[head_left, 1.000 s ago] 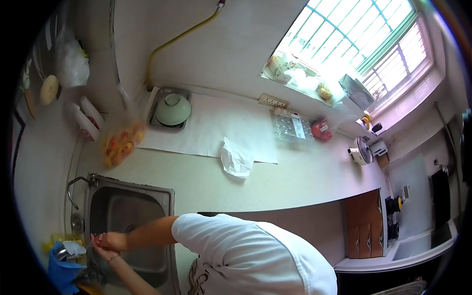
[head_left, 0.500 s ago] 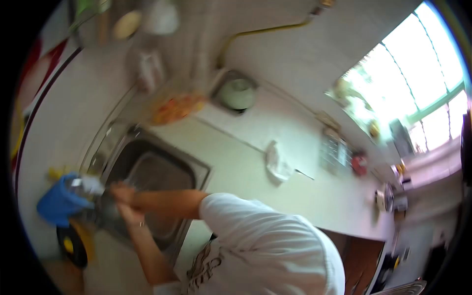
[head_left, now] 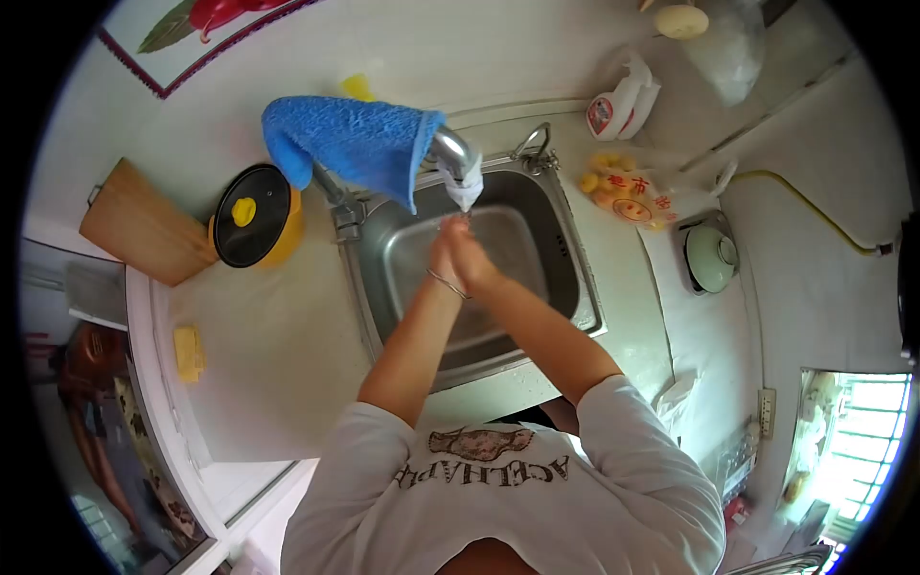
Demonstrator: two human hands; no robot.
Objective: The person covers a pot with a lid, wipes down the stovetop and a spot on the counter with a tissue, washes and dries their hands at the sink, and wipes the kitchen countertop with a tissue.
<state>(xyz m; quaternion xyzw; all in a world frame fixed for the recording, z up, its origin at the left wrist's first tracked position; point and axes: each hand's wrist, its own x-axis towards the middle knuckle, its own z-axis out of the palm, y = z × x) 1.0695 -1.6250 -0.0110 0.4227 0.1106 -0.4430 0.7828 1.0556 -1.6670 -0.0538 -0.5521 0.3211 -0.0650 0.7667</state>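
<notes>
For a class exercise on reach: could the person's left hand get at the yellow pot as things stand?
Probably yes, though not straight across: the faucet and blue cloth stand between the left hand and the yellow pot. Nothing seems to block a path nearer the body.

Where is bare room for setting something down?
Bare white counter lies between the yellow block, the black-lidded yellow pot and the rectangular steel sink. Crowded: bare left hand and right hand near the metal faucet draped with blue cloth.
</notes>
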